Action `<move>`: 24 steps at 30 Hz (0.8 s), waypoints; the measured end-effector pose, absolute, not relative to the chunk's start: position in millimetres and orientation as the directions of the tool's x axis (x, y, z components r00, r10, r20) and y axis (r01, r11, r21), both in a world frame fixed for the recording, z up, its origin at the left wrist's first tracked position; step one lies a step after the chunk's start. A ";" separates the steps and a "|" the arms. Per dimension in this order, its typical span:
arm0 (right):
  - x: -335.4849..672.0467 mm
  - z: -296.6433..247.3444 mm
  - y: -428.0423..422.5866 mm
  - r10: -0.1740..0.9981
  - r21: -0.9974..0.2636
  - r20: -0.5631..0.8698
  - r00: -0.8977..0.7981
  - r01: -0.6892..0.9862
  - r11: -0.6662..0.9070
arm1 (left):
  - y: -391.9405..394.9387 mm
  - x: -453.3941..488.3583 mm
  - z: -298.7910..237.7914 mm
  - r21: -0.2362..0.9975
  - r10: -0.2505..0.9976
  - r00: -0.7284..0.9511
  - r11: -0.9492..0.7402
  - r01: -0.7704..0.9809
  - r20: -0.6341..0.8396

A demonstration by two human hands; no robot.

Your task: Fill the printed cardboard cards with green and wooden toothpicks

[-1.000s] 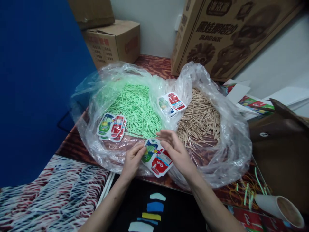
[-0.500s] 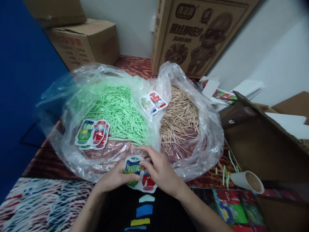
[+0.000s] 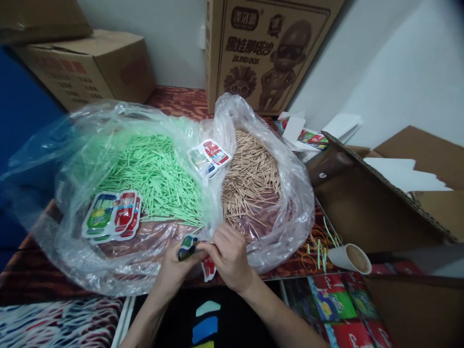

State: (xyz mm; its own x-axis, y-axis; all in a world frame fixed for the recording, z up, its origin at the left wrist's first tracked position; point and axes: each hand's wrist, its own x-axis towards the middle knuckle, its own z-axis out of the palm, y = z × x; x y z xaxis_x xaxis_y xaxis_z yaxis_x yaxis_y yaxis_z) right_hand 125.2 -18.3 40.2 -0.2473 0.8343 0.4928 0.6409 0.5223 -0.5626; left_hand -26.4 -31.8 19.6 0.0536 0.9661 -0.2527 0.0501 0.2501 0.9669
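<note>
I see my left hand (image 3: pixel 174 268) and right hand (image 3: pixel 228 256) both pinching a glossy printed card (image 3: pixel 188 247), bent, green and red, beside crinkled clear bag (image 3: pixel 72 251), thin green sticks (image 3: pixel 152 174), tan sticks (image 3: pixel 250 179).

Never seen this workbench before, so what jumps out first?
Two heaps in clear plastic bags: green sticks at left, tan sticks at right. In front, the left hand and right hand pinch a small printed packet.

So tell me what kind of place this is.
Probably a small packing or storeroom workspace. Bulk green sticks and tan sticks lie in open plastic bags, cardboard cartons are stacked by the wall, and both hands work a printed packet.
</note>
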 end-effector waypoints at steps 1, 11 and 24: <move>125.6 40.8 -18.9 0.841 -0.591 0.479 -0.251 0.616 0.521 | -31.7 -23.7 18.6 0.966 0.966 0.041 0.253 0.051 -0.255; 232.5 11.6 71.4 0.958 -0.517 0.255 0.135 0.856 0.017 | -37.6 -17.8 25.8 0.920 0.921 0.018 0.389 -0.053 -0.388; 227.5 3.9 103.3 0.977 0.153 0.045 -0.206 0.968 0.197 | -37.3 -18.7 17.7 0.879 0.893 0.059 0.449 -0.159 -0.446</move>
